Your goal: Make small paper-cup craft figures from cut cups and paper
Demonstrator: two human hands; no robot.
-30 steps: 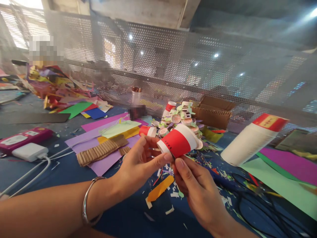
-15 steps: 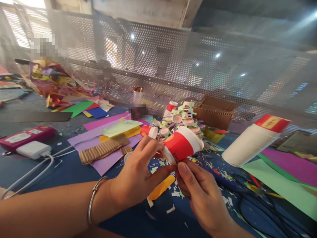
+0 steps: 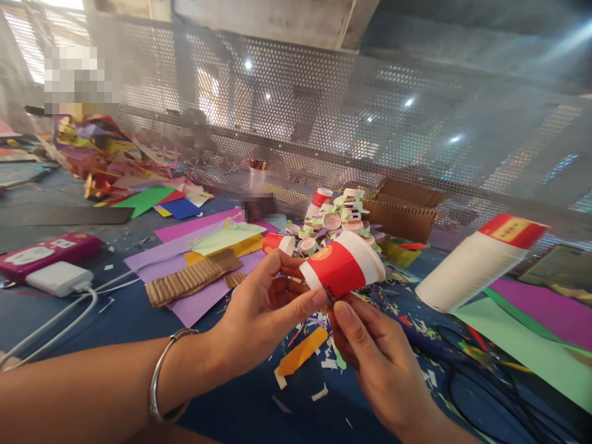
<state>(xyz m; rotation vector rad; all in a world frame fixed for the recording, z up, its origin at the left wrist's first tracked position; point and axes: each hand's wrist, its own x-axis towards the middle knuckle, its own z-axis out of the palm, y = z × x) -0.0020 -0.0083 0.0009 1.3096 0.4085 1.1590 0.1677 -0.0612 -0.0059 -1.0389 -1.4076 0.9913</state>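
A small red and white paper cup (image 3: 345,266) lies on its side in the air above the blue table (image 3: 115,320), its base toward me. My left hand (image 3: 261,308) pinches the cup's base from the left with thumb and fingers. My right hand (image 3: 370,354) grips the cup from below, thumb pressed at its bottom edge. A silver bangle (image 3: 161,376) circles my left wrist. Paper scraps (image 3: 319,364) and an orange strip (image 3: 300,351) lie under my hands.
A stack of white cups (image 3: 476,262) lies on its side at right. A heap of cut cup pieces (image 3: 337,222) and a cardboard box (image 3: 400,209) sit behind. Coloured paper sheets (image 3: 203,246), corrugated card (image 3: 192,280), a white charger (image 3: 58,277) and a perforated metal screen (image 3: 324,123) surround them.
The cup has turned slightly in my fingers and sits a little higher and further right. Both hands keep their hold on it.
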